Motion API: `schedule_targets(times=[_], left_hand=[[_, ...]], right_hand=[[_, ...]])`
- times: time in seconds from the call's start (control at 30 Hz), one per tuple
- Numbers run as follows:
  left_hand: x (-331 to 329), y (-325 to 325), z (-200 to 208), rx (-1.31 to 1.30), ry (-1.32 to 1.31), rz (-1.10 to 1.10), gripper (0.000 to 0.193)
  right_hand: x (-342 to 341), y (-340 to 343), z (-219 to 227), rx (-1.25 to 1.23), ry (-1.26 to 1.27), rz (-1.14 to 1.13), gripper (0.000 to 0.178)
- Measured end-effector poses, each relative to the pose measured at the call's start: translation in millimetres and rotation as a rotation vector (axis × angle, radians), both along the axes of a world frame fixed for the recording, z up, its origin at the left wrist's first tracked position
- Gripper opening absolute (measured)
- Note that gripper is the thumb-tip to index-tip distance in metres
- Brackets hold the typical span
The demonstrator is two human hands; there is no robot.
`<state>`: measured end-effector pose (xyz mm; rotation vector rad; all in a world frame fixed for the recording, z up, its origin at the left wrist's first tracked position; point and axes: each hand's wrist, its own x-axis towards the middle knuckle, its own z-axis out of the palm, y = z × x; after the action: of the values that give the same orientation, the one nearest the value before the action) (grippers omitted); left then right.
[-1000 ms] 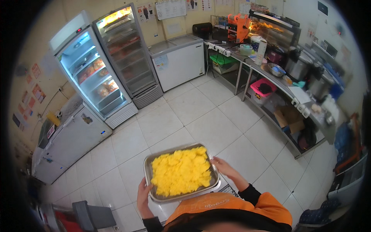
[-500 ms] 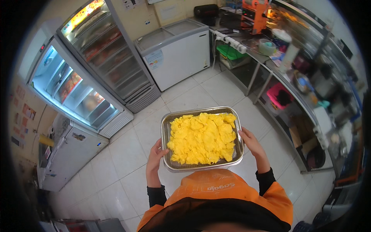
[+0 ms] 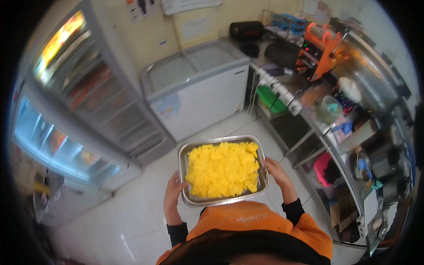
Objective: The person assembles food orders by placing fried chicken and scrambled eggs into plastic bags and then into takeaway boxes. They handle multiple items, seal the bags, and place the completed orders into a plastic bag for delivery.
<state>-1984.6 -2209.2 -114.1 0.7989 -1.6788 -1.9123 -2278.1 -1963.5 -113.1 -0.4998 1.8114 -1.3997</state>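
A rectangular metal tray (image 3: 181, 155) is held level in front of my body, over the tiled floor. Lumpy bright yellow food (image 3: 223, 170), perhaps scrambled egg, is heaped across most of it. My left hand (image 3: 173, 191) grips the tray's left side, thumb over the rim and fingers hidden beneath. On the opposite side my right hand (image 3: 277, 173) holds the right rim, with its fingers partly out of sight.
Ahead stands a white chest freezer (image 3: 201, 95) with a glass top. Glass-door fridges (image 3: 110, 92) line the left. A cluttered metal counter (image 3: 316, 117) runs along the right, carrying an orange machine (image 3: 319, 51) and a tub (image 3: 329, 109). A green-lidded box (image 3: 270, 100) sits below.
The view has shifted forward, so the chest freezer and counter appear nearer. The tray sits slightly lower and farther left in the picture, still held by both hands.
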Motion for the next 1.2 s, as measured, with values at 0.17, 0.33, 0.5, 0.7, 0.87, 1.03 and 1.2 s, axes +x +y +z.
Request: schedule_targets(times=[0.17,0.33,0.5,0.7,0.87,1.03,1.2], left_hand=[[-226.0,-108.7,10.0,0.101,-0.028,-0.210,0.059],[-467.1,-191.9,6.4,0.071,-0.070,-0.402,0.059],[-685.7,-254.6,24.2,0.007,-0.120,-0.498,0.060],[-935.3,-359.6,20.5,-0.202,-0.203,-0.777,0.066],[-1141.5,-438.4,-17.9,-0.216,-0.336,-1.030,0.071],[-1347.2,-487.8,-36.5,-0.322,-0.478,-1.265,0.065],[-1468.3,-516.3,-32.5,-0.519,-0.786,-1.305,0.081]], right_hand=[[-171.0,-51.0,7.3,-0.059,-0.039,-0.220,0.048],[-350.0,-89.4,-6.2,-0.066,-0.061,-0.380,0.049],[-535.9,-142.2,12.2,-0.022,-0.034,-0.450,0.053],[-711.2,-206.7,18.8,-0.037,-0.153,-0.547,0.054],[-803.4,-261.2,-12.4,-0.097,-0.234,-0.678,0.054],[-889.7,-349.7,-41.6,-0.110,-0.279,-0.960,0.050],[-965.2,-424.9,-56.4,-0.148,-0.323,-1.134,0.053]])
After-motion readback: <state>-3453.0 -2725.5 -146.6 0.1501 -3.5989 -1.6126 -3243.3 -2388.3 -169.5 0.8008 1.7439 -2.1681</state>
